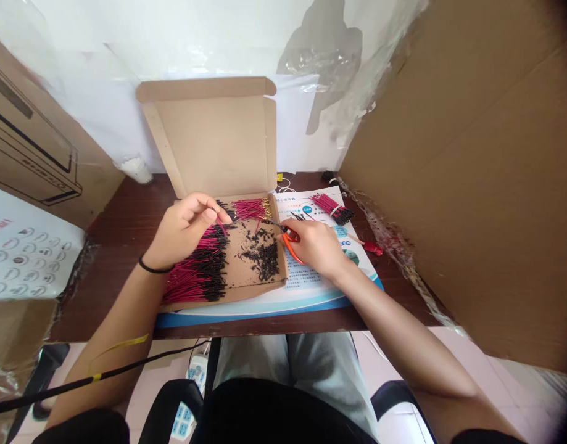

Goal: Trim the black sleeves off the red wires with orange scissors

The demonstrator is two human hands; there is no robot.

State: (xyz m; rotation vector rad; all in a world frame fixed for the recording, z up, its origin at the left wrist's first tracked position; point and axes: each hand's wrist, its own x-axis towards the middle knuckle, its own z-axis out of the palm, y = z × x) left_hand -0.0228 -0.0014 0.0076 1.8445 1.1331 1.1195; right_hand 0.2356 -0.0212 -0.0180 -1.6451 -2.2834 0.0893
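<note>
Between the thumb and fingers of my left hand (190, 225) is a thin red wire (222, 227), held above the open cardboard box (253, 279). My right hand (316, 245) grips orange-handled scissors or snips (292, 248), their dark blades pointing left over the box's right edge. Many red wires with black ends (200, 265) lie piled in the left of the box. Toward its back rests a smaller bunch of red wires (250, 208) with bare, metallic-looking ends. Small black scraps (267, 256) are heaped in the right part.
A banded bundle of red and black wires (332, 208) lies on a printed sheet (306, 287) at the right. The box lid (213, 142) stands up at the back. Large cardboard panels (468, 172) flank the dark table (121, 246). A white roll (137, 169) stands back left.
</note>
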